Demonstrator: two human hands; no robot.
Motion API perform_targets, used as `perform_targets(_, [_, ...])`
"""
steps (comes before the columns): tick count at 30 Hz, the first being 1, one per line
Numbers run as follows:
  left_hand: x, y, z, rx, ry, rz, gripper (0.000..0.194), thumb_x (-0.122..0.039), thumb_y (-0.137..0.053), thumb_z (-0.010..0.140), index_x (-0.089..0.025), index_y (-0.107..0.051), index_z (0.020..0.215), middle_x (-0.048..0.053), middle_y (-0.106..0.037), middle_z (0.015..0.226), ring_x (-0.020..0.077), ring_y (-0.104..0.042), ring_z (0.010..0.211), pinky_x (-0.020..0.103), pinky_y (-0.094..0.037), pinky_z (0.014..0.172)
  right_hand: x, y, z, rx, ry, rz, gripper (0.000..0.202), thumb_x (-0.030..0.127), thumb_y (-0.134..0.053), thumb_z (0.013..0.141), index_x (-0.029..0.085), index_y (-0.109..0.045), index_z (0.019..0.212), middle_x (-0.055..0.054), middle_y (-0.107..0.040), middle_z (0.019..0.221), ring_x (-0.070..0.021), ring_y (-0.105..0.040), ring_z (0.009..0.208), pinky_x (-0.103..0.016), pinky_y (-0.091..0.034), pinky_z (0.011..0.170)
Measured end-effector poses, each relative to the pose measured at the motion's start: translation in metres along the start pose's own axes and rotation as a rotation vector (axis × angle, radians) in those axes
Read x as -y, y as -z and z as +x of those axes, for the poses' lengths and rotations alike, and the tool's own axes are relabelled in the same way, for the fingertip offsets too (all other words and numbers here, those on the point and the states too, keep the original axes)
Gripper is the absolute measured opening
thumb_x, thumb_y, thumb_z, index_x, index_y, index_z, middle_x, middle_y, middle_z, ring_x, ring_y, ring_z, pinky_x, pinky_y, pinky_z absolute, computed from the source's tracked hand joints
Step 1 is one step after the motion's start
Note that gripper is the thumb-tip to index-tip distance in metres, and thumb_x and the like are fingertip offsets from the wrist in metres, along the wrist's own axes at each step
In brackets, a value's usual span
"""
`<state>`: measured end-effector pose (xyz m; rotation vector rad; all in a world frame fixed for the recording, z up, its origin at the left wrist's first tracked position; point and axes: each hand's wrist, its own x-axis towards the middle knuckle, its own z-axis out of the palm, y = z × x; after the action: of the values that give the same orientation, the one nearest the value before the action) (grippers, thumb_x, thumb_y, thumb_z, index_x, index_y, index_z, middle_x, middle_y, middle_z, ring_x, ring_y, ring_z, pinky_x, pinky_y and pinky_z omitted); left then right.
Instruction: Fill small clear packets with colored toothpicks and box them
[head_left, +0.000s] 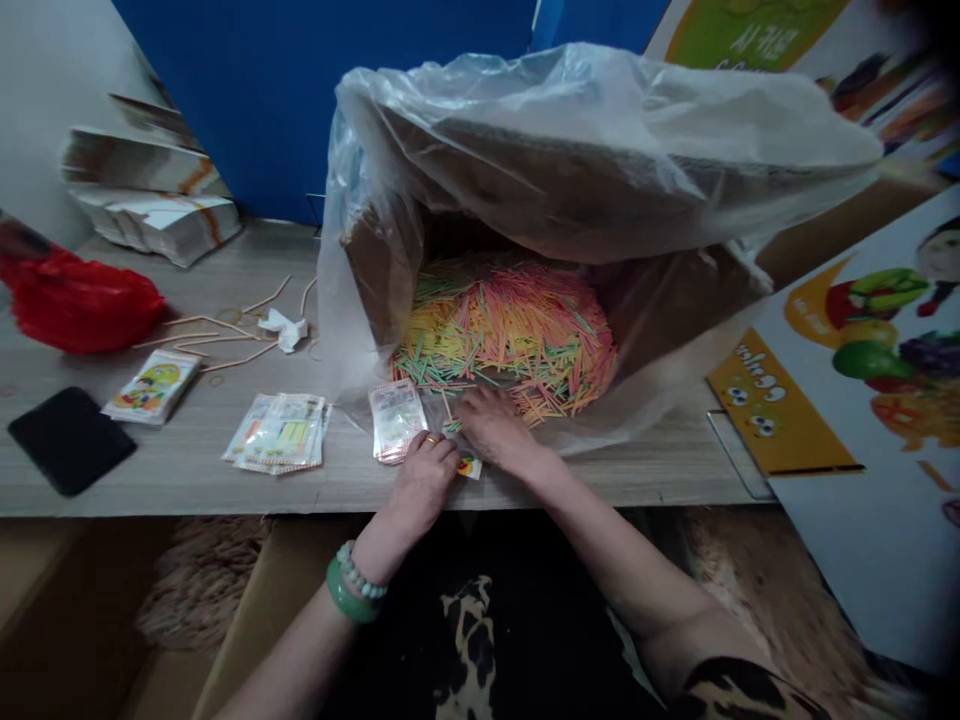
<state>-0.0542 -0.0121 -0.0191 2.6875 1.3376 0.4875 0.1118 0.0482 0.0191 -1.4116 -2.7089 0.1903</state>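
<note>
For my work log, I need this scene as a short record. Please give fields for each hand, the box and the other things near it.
Left hand: fingers at small packet; grip unclear
Right hand: fingers by loose sticks at the box's front; grip unclear
Box: open toward the hands, clear plastic over its edges
Sticks: pink, yellow, green, heaped in box
Near left hand: packet stack
Farther left: packet pile, printed stack, flat black thing, red bag

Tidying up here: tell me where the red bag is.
In the head view, the red bag sits far left on the table, beyond the black flat object.
</note>
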Motion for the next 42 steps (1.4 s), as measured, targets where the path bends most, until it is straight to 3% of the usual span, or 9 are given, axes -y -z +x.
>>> perform_targets(2, [0.003, -0.005, -0.002, -0.04, -0.004, -0.023, 0.021, -0.005, -0.049, 0.092, -0.014, -0.066, 0.084, 0.008, -0.068, 0.088, 0.0242, -0.058, 0.086, 0.038, -0.047, 0.082, 0.004, -0.006, 0.008, 0.054, 0.049, -0.04, 0.023, 0.01, -0.047, 0.093, 0.014, -0.067, 0.106, -0.014, -0.064, 0.112, -0.0276, -0.052, 0.111, -0.045, -0.039, 0.098])
perform_targets(6, [0.009, -0.011, -0.002, -0.082, -0.017, -0.047, 0.025, -0.001, -0.046, 0.089, -0.015, -0.066, 0.083, 0.008, -0.065, 0.082, 0.0231, -0.056, 0.081, 0.037, -0.048, 0.075, 0.002, -0.009, 0.009, 0.021, 0.086, -0.126, 0.028, 0.01, -0.041, 0.096, 0.012, -0.065, 0.112, -0.016, -0.064, 0.116, -0.029, -0.051, 0.114, -0.046, -0.037, 0.1])
perform_targets(11, [0.008, -0.007, -0.004, -0.074, -0.035, -0.018, 0.023, -0.003, -0.048, 0.089, -0.015, -0.068, 0.086, 0.009, -0.066, 0.085, 0.0239, -0.057, 0.082, 0.038, -0.049, 0.076, -0.033, 0.007, -0.009, -0.023, -0.027, -0.207, 0.029, 0.011, -0.039, 0.098, 0.013, -0.065, 0.111, -0.016, -0.064, 0.114, -0.0299, -0.052, 0.11, -0.045, -0.039, 0.094])
perform_targets(14, [-0.006, 0.001, -0.002, -0.044, -0.045, -0.024, 0.017, -0.005, -0.053, 0.087, -0.015, -0.068, 0.088, 0.011, -0.067, 0.097, 0.0269, -0.057, 0.093, 0.043, -0.049, 0.084, -0.062, 0.017, -0.027, 0.02, -0.091, -0.205, 0.029, 0.013, -0.04, 0.097, 0.014, -0.065, 0.111, -0.015, -0.065, 0.111, -0.0295, -0.053, 0.108, -0.045, -0.04, 0.093])
perform_targets(19, [-0.04, 0.001, 0.019, 0.023, -0.198, -0.081, 0.011, -0.008, -0.057, 0.087, -0.014, -0.067, 0.087, 0.015, -0.059, 0.131, 0.0317, -0.052, 0.118, 0.049, -0.043, 0.099, -0.083, 0.023, -0.049, 0.053, -0.018, -0.058, 0.047, 0.011, -0.047, 0.089, 0.016, -0.053, 0.136, -0.013, -0.058, 0.135, -0.0286, -0.047, 0.122, -0.046, -0.037, 0.102])
perform_targets(23, [-0.049, -0.02, 0.04, 0.105, -0.155, -0.186, 0.014, -0.007, -0.053, 0.089, -0.015, -0.065, 0.089, 0.012, -0.066, 0.104, 0.0266, -0.058, 0.097, 0.043, -0.048, 0.087, -0.08, 0.023, -0.042, 0.056, -0.006, -0.074, 0.046, 0.01, -0.045, 0.09, 0.015, -0.055, 0.134, -0.015, -0.06, 0.13, -0.0289, -0.05, 0.118, -0.045, -0.037, 0.1])
perform_targets(27, [-0.042, -0.038, 0.05, 0.06, -0.075, -0.371, 0.021, 0.001, -0.049, 0.085, -0.015, -0.061, 0.078, 0.007, -0.064, 0.081, 0.0227, -0.057, 0.082, 0.034, -0.046, 0.076, -0.078, 0.02, -0.03, 0.101, 0.031, -0.211, 0.031, 0.01, -0.043, 0.092, 0.014, -0.066, 0.113, -0.014, -0.066, 0.114, -0.028, -0.054, 0.109, -0.043, -0.037, 0.096])
perform_targets(34, [-0.037, -0.04, 0.05, 0.01, -0.046, -0.558, 0.027, 0.006, -0.044, 0.076, -0.017, -0.056, 0.07, 0.005, -0.062, 0.073, 0.0198, -0.055, 0.076, 0.03, -0.041, 0.071, -0.077, 0.012, -0.013, 0.092, 0.049, -0.343, 0.031, 0.012, -0.037, 0.096, 0.011, -0.066, 0.107, -0.018, -0.067, 0.106, -0.03, -0.057, 0.102, -0.045, -0.038, 0.095])
perform_targets(42, [-0.035, -0.047, 0.047, -0.033, -0.045, -0.602, 0.027, 0.006, -0.043, 0.072, -0.018, -0.055, 0.071, 0.004, -0.061, 0.074, 0.0193, -0.055, 0.077, 0.03, -0.042, 0.074, -0.093, 0.01, -0.003, 0.039, -0.164, -0.16, 0.024, 0.01, -0.042, 0.092, 0.012, -0.062, 0.106, -0.015, -0.065, 0.106, -0.0248, -0.057, 0.099, -0.035, -0.04, 0.09])
